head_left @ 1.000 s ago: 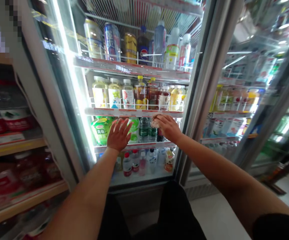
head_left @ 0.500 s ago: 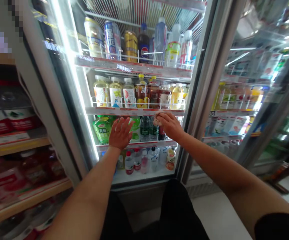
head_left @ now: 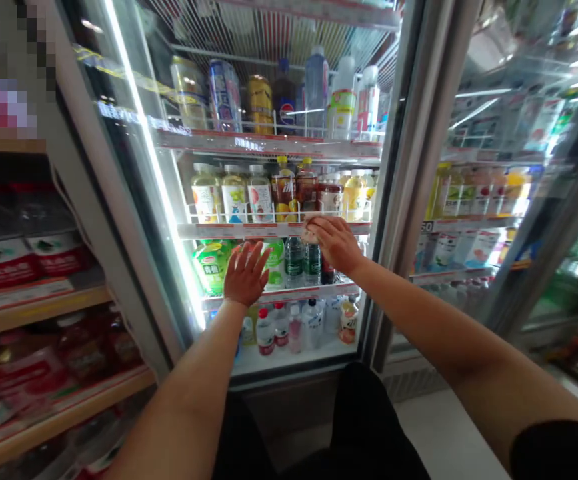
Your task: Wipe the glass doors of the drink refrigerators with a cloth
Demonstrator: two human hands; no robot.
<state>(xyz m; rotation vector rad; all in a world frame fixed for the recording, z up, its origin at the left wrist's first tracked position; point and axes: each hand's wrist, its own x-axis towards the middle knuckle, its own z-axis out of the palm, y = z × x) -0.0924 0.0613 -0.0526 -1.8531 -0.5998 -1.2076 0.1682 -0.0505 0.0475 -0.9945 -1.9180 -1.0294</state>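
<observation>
My left hand [head_left: 247, 273] is spread with fingers apart, palm toward the glass door [head_left: 151, 280] of a lit drinks fridge. Whether its palm presses on the glass cannot be seen. Higher and to the right, my right hand [head_left: 337, 243] is closed over a small crumpled pinkish cloth [head_left: 311, 230], held up at the door. Behind the cloth run the shelf edge [head_left: 239, 231] and dark green-labelled bottles [head_left: 293, 260]. Green packs [head_left: 211, 268] show to the left of my left hand.
Fridge shelves hold rows of bottles and cans [head_left: 225, 97]. A metal door frame [head_left: 413, 167] separates this fridge from another at right. On the left, a wooden-edged shelf [head_left: 39, 310] carries red-labelled bottle packs. My knees [head_left: 359, 413] are close below the door.
My right hand has shifted slightly up and to the left across the door with the cloth. My left hand keeps its place there. The whole view has tilted a little.
</observation>
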